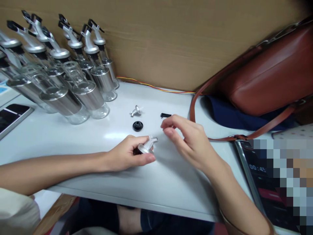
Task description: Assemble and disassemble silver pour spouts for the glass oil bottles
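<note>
My left hand [132, 151] is closed around a silver pourer spout [146, 146] with a dark base, held low over the table with its nozzle toward the right. My right hand [187, 138] hovers to the right of it, fingers curled and thumb a little apart from them, with nothing visible between. Just beyond its fingertips a small black lever [165, 115] lies on the table, partly covered by the hand. Farther back are a second silver pourer spout [136, 111] and a round black stopper [138, 126].
Several glass bottles with steel sleeves [91, 98] crowd the left, many topped with pourers. A phone [14, 117] lies at the left edge, another device with a timer [254, 176] at the right. A brown leather bag [274, 71] and its strap occupy the back right. Cardboard [166, 42] stands behind.
</note>
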